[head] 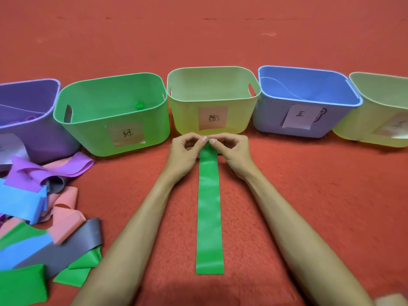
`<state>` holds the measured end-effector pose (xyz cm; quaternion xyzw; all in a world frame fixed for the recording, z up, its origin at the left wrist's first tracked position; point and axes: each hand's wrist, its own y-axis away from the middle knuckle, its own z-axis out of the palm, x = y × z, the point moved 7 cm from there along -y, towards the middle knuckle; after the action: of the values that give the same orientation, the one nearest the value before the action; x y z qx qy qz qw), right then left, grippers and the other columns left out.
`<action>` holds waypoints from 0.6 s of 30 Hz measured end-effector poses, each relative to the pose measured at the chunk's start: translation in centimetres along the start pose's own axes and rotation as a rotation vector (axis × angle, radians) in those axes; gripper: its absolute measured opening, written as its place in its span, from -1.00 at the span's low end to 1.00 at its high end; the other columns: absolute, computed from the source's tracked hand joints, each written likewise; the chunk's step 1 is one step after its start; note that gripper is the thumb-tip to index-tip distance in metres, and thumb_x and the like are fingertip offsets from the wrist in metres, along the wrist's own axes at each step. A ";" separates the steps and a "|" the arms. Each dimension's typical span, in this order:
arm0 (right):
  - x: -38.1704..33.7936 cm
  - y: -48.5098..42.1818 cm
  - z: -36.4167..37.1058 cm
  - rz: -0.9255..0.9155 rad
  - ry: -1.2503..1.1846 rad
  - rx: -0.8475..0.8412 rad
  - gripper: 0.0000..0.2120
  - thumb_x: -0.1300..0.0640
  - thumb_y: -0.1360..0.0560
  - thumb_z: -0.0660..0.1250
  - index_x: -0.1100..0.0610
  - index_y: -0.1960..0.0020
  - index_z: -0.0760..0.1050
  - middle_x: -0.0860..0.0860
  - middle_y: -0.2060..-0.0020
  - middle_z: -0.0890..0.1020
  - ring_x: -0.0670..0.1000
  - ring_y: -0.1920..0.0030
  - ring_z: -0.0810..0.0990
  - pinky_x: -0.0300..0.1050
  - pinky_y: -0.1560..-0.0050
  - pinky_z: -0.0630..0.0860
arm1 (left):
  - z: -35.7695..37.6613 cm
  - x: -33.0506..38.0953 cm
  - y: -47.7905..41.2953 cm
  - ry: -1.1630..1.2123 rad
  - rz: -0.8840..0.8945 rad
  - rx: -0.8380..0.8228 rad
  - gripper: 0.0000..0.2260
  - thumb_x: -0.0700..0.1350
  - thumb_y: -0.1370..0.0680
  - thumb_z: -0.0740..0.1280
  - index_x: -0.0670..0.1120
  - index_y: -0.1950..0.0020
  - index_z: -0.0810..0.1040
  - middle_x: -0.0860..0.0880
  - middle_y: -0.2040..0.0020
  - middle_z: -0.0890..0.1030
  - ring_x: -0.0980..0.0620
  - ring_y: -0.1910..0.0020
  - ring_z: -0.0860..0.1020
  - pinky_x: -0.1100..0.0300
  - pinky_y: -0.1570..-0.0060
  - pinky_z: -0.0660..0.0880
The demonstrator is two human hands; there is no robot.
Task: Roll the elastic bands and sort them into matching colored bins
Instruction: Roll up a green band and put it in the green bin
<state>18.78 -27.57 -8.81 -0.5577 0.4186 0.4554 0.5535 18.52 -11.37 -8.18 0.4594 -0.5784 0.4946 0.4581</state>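
Green elastic band (209, 217), long, flat, glossy, far end pinched.

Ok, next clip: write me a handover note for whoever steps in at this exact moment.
Left hand and right hand: both pinch the far end of the green band, which lies flat on the red carpet, roll barely started.
Done: one small green roll sits in the green bin.
To do: roll this band, drop it in the green bin, then work through the pile of loose bands at the left.
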 end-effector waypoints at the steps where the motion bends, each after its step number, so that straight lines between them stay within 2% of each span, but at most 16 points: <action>1: 0.0 0.0 0.0 0.001 0.006 0.010 -0.90 0.35 -0.56 0.43 0.33 -0.04 0.69 0.19 0.08 0.75 0.04 0.10 0.70 0.04 0.01 0.67 | 0.0 -0.2 -0.1 0.017 -0.003 -0.004 -0.93 -0.15 -0.62 0.43 -0.11 0.03 0.69 -0.19 0.09 0.73 -0.03 0.12 0.67 -0.14 0.06 0.63; 5: 0.1 -0.1 -0.1 0.018 0.003 0.035 -0.95 0.32 -0.56 0.45 0.24 0.03 0.69 0.07 0.16 0.75 0.00 0.14 0.69 0.03 0.03 0.66 | 0.0 -0.7 -0.3 0.031 -0.004 0.002 -0.94 -0.21 -0.60 0.44 -0.12 0.07 0.68 -0.13 0.10 0.73 0.00 0.10 0.68 -0.12 0.04 0.64; 9: 0.1 -0.1 -0.2 0.029 -0.011 0.051 -0.98 0.32 -0.54 0.47 0.25 0.05 0.68 0.04 0.20 0.75 -0.02 0.17 0.69 -0.03 0.09 0.66 | 0.0 -0.8 -0.4 0.031 -0.006 0.003 -0.92 -0.20 -0.60 0.44 -0.10 0.09 0.69 -0.04 0.14 0.74 0.04 0.12 0.69 -0.09 0.05 0.66; 11: 0.0 -0.2 -0.2 0.016 -0.003 0.061 -0.97 0.31 -0.53 0.48 0.22 0.07 0.69 0.06 0.19 0.75 0.00 0.17 0.69 0.04 0.07 0.66 | 0.1 -0.7 -0.4 0.031 -0.008 0.001 -0.92 -0.19 -0.60 0.44 -0.10 0.09 0.69 -0.01 0.14 0.74 0.06 0.12 0.68 -0.06 0.06 0.66; 14: 0.0 -0.2 -0.3 0.003 -0.009 0.059 -0.94 0.30 -0.52 0.49 0.17 0.08 0.71 0.10 0.17 0.75 0.04 0.15 0.69 0.12 0.04 0.66 | 0.2 -0.5 -0.4 0.044 -0.021 -0.009 -0.86 -0.15 -0.63 0.41 -0.13 0.08 0.70 -0.05 0.15 0.74 0.04 0.12 0.68 0.00 0.09 0.66; 18: -0.1 -0.1 -0.2 0.008 -0.037 0.046 -0.94 0.34 -0.53 0.46 0.23 0.05 0.70 0.09 0.16 0.76 0.02 0.15 0.71 -0.01 0.07 0.68 | 0.3 -0.7 -0.4 0.081 -0.070 -0.015 -0.77 -0.08 -0.66 0.36 -0.18 0.04 0.73 -0.16 0.11 0.75 -0.06 0.12 0.71 0.07 0.11 0.67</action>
<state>18.85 -27.81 -8.70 -0.5345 0.4208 0.4584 0.5719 19.03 -11.68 -8.82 0.4553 -0.5465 0.4922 0.5017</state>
